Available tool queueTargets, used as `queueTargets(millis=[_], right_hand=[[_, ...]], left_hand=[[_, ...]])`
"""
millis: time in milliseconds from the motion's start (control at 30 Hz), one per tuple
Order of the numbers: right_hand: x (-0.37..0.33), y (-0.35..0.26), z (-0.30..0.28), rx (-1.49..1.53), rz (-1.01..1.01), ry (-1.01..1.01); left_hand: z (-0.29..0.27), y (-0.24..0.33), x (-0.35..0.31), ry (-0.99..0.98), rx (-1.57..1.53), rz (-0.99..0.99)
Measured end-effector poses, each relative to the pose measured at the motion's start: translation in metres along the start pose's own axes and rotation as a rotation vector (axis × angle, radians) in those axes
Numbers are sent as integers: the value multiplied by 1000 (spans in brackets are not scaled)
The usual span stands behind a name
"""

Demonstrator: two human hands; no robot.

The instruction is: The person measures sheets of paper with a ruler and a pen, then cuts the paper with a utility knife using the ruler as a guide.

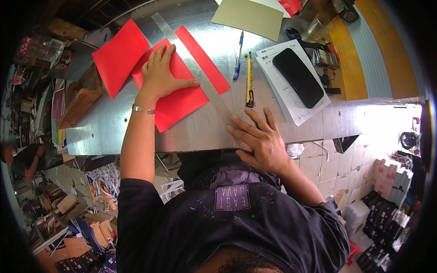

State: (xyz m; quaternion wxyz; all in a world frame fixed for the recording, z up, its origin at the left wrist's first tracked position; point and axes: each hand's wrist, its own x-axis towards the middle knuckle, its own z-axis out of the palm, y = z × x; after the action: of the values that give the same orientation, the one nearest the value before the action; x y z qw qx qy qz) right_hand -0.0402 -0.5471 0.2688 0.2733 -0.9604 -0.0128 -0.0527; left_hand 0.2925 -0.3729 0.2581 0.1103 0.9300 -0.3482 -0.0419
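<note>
My left hand point(160, 77) lies flat on the red paper point(180, 98) in the upper middle of the frame, fingers spread apart, pressing it to the bench point(114, 127). My right hand point(260, 139) rests near the bench edge, fingers apart, on the low end of the long metal ruler point(195, 68). The yellow knife point(250, 79) lies just right of the ruler. I think I should press hard so nothing slips.

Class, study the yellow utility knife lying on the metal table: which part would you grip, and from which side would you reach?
Grip the yellow utility knife around the middle of its long handle, coming from above and the right, probably. It lies flat and lengthwise beside the blue pen, and the right hand rests just below it.
</note>
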Motion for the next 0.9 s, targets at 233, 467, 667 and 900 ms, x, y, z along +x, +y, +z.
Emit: queueTargets(millis=[233,467,667,900], right_hand=[[-1,0,-1,1,7,-8],[0,1,0,-11,-1,-2],[-1,1,1,-13,-3,5],[-1,1,1,2,-1,5]], left_hand=[[-5,6,-1,-4,47,2],[-1,2,-1,-6,45,-4],[-3,2,1,-30,35,-19],[-5,3,3,-47,8,-24]])
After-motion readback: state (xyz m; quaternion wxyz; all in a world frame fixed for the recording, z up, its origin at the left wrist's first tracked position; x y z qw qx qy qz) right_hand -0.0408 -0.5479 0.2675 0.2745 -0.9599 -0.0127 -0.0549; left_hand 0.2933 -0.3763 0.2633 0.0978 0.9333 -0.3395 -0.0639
